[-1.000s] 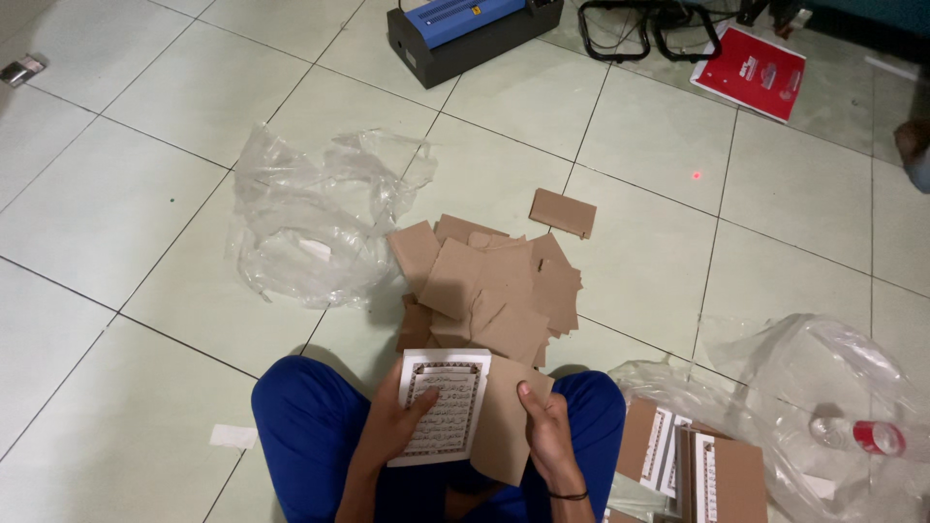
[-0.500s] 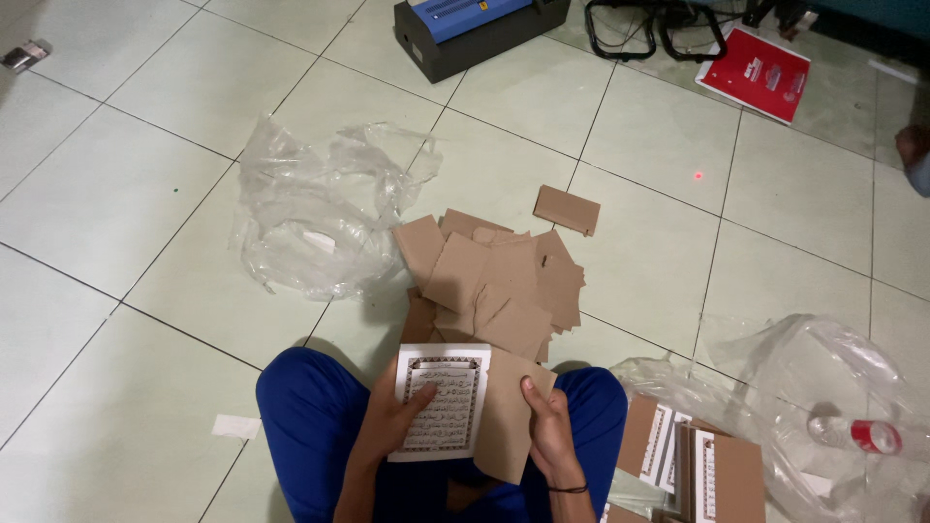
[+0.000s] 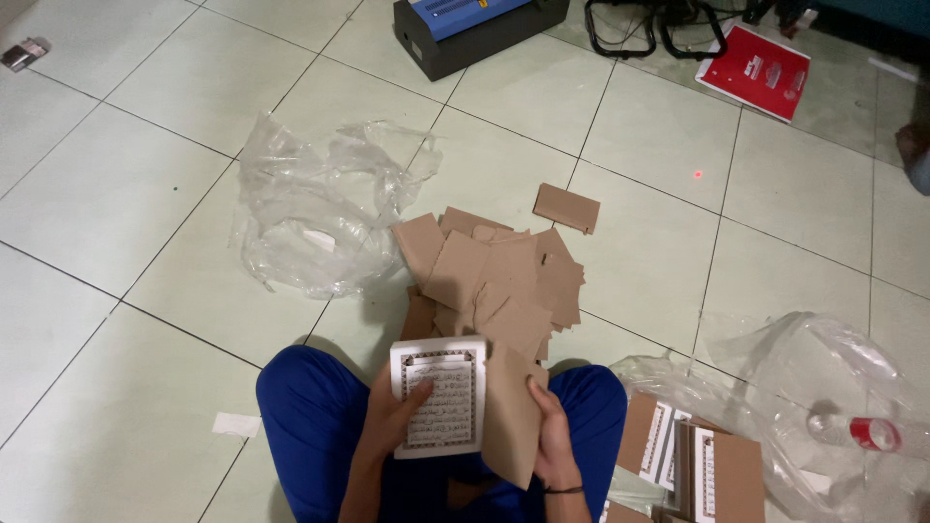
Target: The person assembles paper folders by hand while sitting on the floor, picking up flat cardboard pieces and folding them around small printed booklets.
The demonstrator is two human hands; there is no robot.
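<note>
Head view: left hand gripping white rectangular printed booklet with ornate border over blue-trousered lap; right hand clasping brown cardboard cover sheet beside it. Ahead, heaped brown cardboard pieces, crumpled clear plastic bag.

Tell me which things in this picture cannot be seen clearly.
- Head view: bottom edge cuts off the stack of booklets.
- Brown card hides the booklet's right edge.
- Clear plastic blurs the bottle.
- Top edge cuts the black machine.
</note>
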